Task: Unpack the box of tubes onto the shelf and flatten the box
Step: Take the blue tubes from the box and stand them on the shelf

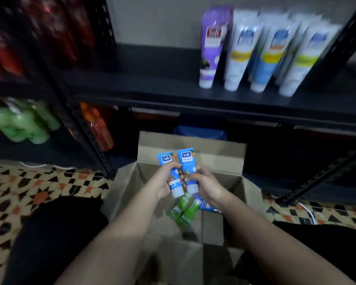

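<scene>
black metal shelf [173,93] with a board across the upper half – four tubes standing cap-down near its right end: one purple tube [211,48], then three white tubes [275,56] side by side, all close to the front edge. left part of the board bare. below, patterned tile floor [29,186] – open cardboard box [193,147] resting on it, against the shelf's front.

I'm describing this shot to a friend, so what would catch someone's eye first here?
First, the two blue tubes held upright side by side at centre, the left hand and right hand gripping them above the open cardboard box, where green tubes remain. Next, the row of standing tubes on the dark shelf at upper right.
</scene>
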